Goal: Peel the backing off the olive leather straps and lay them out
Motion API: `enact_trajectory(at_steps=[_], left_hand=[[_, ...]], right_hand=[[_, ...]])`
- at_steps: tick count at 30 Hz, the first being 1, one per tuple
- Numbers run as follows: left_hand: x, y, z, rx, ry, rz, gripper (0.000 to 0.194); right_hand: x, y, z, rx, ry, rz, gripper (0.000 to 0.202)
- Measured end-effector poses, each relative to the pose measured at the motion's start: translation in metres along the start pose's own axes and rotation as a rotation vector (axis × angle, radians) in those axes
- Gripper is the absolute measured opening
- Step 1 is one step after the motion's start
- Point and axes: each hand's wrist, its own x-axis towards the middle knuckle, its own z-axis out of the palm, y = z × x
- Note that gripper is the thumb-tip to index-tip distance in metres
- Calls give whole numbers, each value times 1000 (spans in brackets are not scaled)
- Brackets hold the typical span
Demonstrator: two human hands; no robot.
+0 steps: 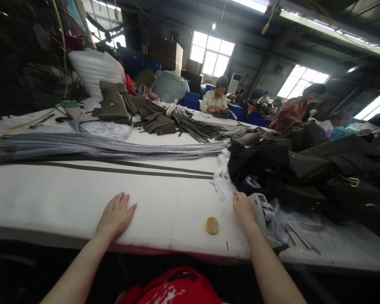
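My left hand [114,216] lies palm down on the white tabletop [164,202], fingers stretched out, with nothing under it that I can see. Farther right, my right hand [243,209] has its fingers pressed together at the lower edge of a bunch of thin white plastic [223,179]. Whether they grip the plastic or something small is hidden. Beside that hand is a grey machine like a tape dispenser [262,209]. A yellow tape roll [212,225] lies flat between my hands. Two long dark olive straps [129,170] stretch across the table beyond them.
A thick bundle of plastic-wrapped strips [114,145] runs along the table behind the straps. Dark olive bags [316,169] and black cloth [259,164] are heaped at right. More olive pieces [158,123] lie at the back, where a co-worker [215,101] sits.
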Motion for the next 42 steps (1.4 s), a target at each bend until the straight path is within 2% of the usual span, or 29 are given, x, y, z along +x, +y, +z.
enact_trajectory(at_steps=[4, 7, 12, 18, 25, 33, 39, 42], left_hand=[[1, -2, 1, 8, 20, 15, 70], [1, -3, 1, 11, 30, 17, 67], [1, -2, 0, 6, 47, 20, 67], [1, 1, -5, 2, 30, -6, 66], [-1, 2, -4, -8, 30, -1, 67], [-1, 2, -6, -14, 25, 5, 67], [-2, 2, -6, -29, 37, 1, 64], [1, -2, -2, -38, 48, -6, 61]], right_hand=[[23, 9, 12, -95, -5, 84, 40], [27, 14, 14, -114, -19, 52, 34], [28, 21, 13, -119, 34, -41, 29], [29, 24, 16, -45, 61, -93, 20], [36, 27, 2, 167, 91, 27, 30], [36, 25, -7, 411, 69, 58, 40], [29, 22, -21, 481, 73, 70, 42], [15, 12, -32, 518, 49, 45, 41]])
